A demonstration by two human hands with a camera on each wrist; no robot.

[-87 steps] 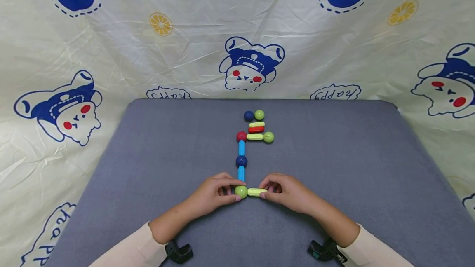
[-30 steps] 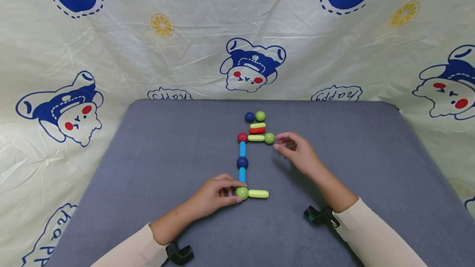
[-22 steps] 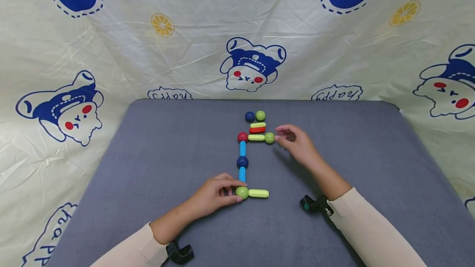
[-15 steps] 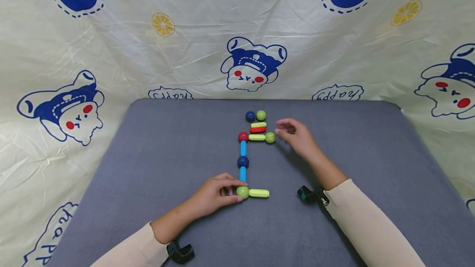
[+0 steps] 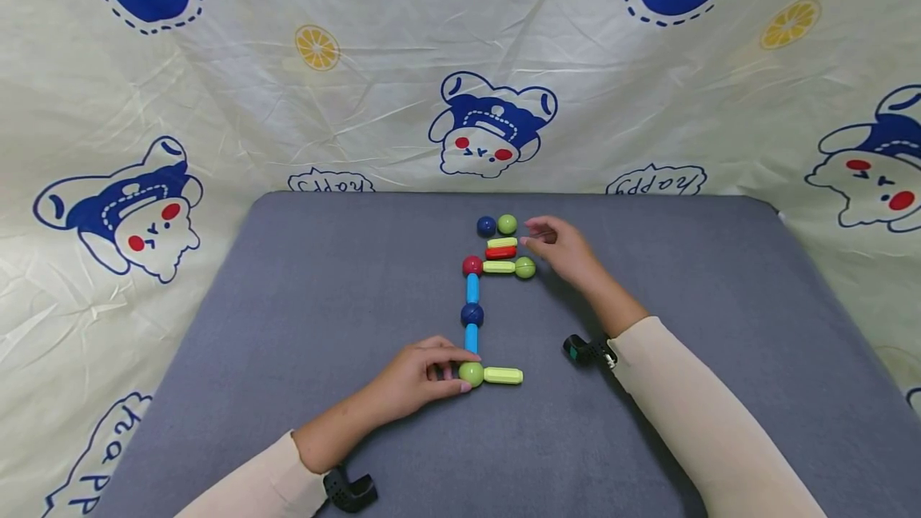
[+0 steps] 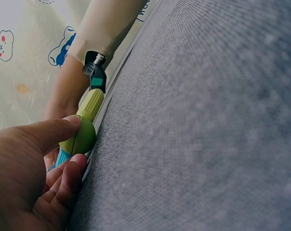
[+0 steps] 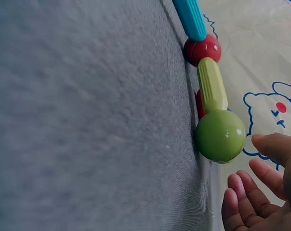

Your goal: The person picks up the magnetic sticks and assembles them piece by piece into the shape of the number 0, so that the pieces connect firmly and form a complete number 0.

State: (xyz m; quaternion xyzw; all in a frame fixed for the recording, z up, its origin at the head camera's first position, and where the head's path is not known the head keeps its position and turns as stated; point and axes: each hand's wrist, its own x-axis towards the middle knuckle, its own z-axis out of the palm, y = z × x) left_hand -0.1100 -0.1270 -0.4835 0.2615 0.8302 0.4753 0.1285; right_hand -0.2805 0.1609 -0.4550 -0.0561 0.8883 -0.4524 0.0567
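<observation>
My left hand (image 5: 417, 374) pinches the near green ball (image 5: 471, 374) between thumb and fingers; the left wrist view shows the thumb on this ball (image 6: 85, 137). A pale yellow rod (image 5: 504, 376) sticks out from it to the right. Away from it runs a blue rod (image 5: 471, 338), a dark blue ball (image 5: 472, 315), another blue rod (image 5: 472, 288) and a red ball (image 5: 472, 265). From there a yellow rod (image 5: 499, 267) leads to a green ball (image 5: 525, 267). My right hand (image 5: 564, 250), fingers loosely bent and holding nothing, hovers beside a loose yellow rod (image 5: 501, 243).
A loose red rod (image 5: 500, 253) lies against that yellow one. Behind them sit a loose dark blue ball (image 5: 486, 226) and a green ball (image 5: 507, 224). The grey cloth-covered table (image 5: 345, 278) ends at a printed curtain (image 5: 374, 102).
My right hand has left the near yellow rod and moved away from me, past the far green ball, to beside the loose pieces. My left hand has kept its hold on the near green ball.
</observation>
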